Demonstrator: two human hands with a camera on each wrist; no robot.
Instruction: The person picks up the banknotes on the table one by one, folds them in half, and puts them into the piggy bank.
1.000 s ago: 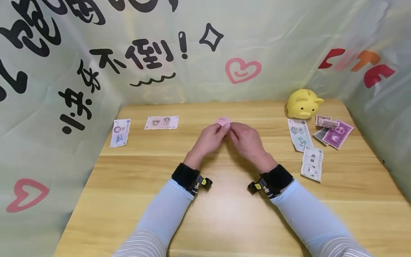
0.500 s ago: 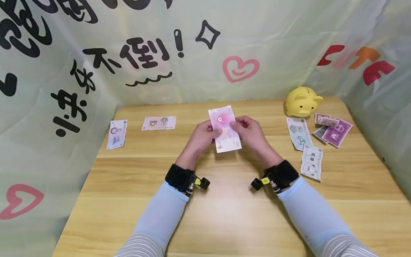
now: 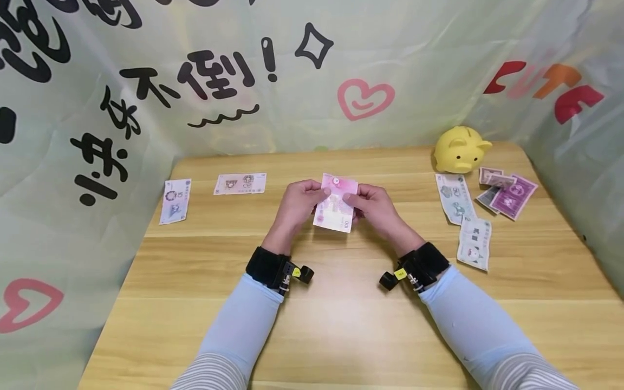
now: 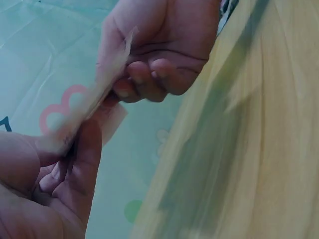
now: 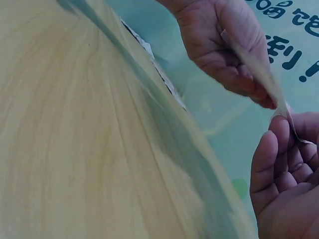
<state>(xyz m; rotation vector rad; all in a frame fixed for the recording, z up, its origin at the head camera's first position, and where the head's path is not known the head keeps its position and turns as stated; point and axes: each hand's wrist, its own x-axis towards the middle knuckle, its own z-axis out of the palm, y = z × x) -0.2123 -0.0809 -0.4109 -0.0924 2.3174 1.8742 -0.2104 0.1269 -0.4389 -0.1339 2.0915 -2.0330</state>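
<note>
A pink 100 banknote (image 3: 335,208) is held up above the table, spread between both hands, its lower edge toward me. My left hand (image 3: 298,205) pinches its left edge, with the thumb lying on the printed face. On the opposite edge, my right hand (image 3: 379,210) grips it between thumb and fingers. Seen from the left wrist, the banknote (image 4: 94,94) is nearly edge-on, a thin slanting strip, with the right hand (image 4: 159,45) above. The right wrist view shows the banknote (image 5: 259,69) bending slightly between the two hands, and the fingers behind it curled.
On the wooden table (image 3: 341,336), a pale purple note (image 3: 176,201) and a pinkish note (image 3: 240,184) lie at left. A yellow piggy bank (image 3: 460,150) stands back right, near two greenish notes (image 3: 474,244) and a small pile with a purple note (image 3: 514,197). Printed cloth (image 3: 292,124) encloses the table.
One second ago the banknote was mostly hidden between the fingers; then it came into view, spread lengthwise. Since then its top has tilted away, and the hands have shifted slightly left in view.
</note>
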